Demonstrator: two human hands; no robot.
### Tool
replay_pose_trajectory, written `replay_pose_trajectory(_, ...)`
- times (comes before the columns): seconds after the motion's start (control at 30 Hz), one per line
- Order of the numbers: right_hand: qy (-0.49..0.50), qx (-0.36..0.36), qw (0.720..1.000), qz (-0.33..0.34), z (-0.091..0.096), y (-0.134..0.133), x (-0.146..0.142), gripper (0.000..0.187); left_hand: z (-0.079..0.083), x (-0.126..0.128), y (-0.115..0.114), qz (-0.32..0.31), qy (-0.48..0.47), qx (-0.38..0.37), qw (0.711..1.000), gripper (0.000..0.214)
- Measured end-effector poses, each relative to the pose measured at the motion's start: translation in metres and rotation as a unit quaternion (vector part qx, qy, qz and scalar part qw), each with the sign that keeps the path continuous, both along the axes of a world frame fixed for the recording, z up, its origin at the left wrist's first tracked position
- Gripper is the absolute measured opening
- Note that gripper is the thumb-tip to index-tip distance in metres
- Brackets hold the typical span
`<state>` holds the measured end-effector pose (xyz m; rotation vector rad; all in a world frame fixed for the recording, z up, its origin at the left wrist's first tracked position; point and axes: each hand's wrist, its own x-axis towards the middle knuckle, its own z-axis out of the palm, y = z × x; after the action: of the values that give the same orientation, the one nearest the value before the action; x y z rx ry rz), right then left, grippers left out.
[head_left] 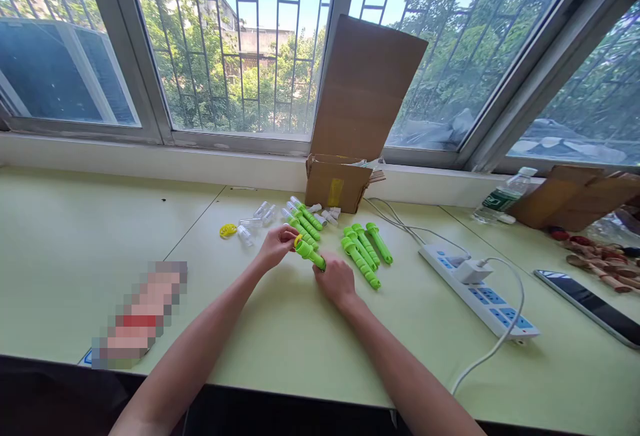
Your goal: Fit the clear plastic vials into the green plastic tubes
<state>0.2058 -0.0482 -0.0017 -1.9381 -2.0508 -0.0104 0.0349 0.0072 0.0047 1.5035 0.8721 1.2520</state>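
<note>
My right hand [336, 279] is wrapped round the lower end of a green plastic tube [309, 252], whose wider collar points up and to the left. At that collar, the fingers of my left hand [277, 247] pinch a small yellow ring [299, 241]. Beyond my hands lie several green ridged tubes with clear ends [303, 231]. To the right of my right hand rests a group of similar green tubes [361, 256] with collars. Several clear plastic caps [269, 215] and a cluster of yellow rings [228, 230] are left of the tubes.
An open cardboard box [336, 186] stands against the window ledge, with small white pieces [330, 216] before it. On the right are a white power strip [480, 293] with cables, a phone [587, 306] and a water bottle [505, 196]. A pixelated patch [143, 316] covers something at left.
</note>
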Motion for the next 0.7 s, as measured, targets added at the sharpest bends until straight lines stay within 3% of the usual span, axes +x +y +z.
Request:
replay_pose_trajectory(0.13, -0.002, -0.004, 1.0, -0.001, 0.001, 0.0, 0.0, 0.016, 0.004, -0.006, -0.002, -0.061, -0.046, -0.079, 0.994, 0.031)
replay_pose_trajectory(0.3, -0.005, -0.012, 1.0, -0.006, 0.002, 0.0, -0.001, 0.017, 0.008, -0.011, -0.004, -0.113, -0.049, -0.113, 0.986, 0.03)
replay_pose_trajectory(0.7, -0.014, -0.022, 0.999, -0.025, 0.001, 0.0, -0.001, 0.021, 0.008, 0.001, -0.011, -0.063, 0.033, -0.015, 0.997, 0.036)
